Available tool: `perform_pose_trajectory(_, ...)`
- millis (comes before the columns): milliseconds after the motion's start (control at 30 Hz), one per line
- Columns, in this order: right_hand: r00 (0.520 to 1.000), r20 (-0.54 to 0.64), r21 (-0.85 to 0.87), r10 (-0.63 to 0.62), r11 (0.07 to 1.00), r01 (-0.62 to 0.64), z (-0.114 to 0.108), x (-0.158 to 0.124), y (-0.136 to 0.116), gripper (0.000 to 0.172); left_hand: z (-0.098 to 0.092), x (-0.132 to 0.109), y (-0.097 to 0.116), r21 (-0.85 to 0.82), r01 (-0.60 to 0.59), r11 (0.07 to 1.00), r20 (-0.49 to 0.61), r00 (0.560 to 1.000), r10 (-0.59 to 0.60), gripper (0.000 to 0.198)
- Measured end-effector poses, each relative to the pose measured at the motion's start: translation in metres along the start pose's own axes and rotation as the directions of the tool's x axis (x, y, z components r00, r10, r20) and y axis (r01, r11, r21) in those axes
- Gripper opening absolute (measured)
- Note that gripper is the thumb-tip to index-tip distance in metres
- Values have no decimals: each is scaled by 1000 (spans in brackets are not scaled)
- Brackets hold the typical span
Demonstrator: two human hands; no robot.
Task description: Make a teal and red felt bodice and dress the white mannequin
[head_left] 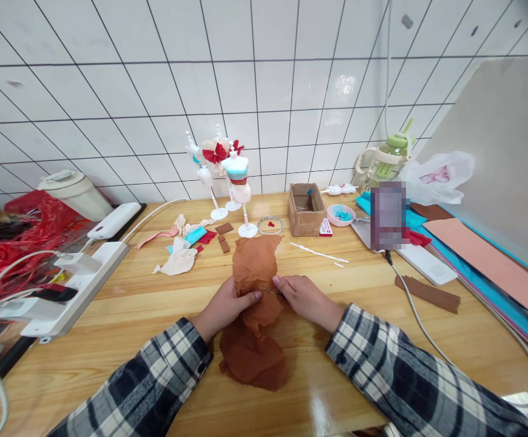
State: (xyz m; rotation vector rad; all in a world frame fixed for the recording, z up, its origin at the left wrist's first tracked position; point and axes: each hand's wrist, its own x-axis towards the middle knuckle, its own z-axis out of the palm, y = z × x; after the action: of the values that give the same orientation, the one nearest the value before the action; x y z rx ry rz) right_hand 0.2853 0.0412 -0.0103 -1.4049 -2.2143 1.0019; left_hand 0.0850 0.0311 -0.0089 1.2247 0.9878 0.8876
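Observation:
A crinkled brown sheet of what looks like crepe paper (255, 262) hangs between my hands above the table, its lower part lying on the wood. My left hand (234, 303) grips its left side, thumb on top and fingers behind. At the right edge, my right hand (298, 294) is closed in a pinch around a thin, needle-like piece (270, 291) that lies across the paper; its far end is too small to make out. Beyond the paper stand small white dress forms (242, 193), the front one wrapped in white, light blue and dark red.
Paper scraps (179, 258) lie at left, near a white power strip (79, 285). Behind are a clear ring (270, 225), a cardboard box (307, 221) and a pink bowl (332, 217). At right are a blurred-out phone-like object (388, 215), a cable (414, 318) and a brown strip (430, 295).

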Motion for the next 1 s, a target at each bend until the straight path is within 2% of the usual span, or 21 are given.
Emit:
perform_pose_trajectory(300,1000,8,-5,-4,1000,4,-1,1,-1,49,2,0,4,152,-19,988,37,999,13,51)
perform_pose_trajectory(600,1000,8,0,-20,1000,20,-3,0,-2,48,1,0,1,129,-19,991,68,998,10,53)
perform_pose_trajectory(1000,1000,-8,-67,-22,998,22,1,2,-1,47,-1,1,-4,303,-94,948,84,994,71,48)
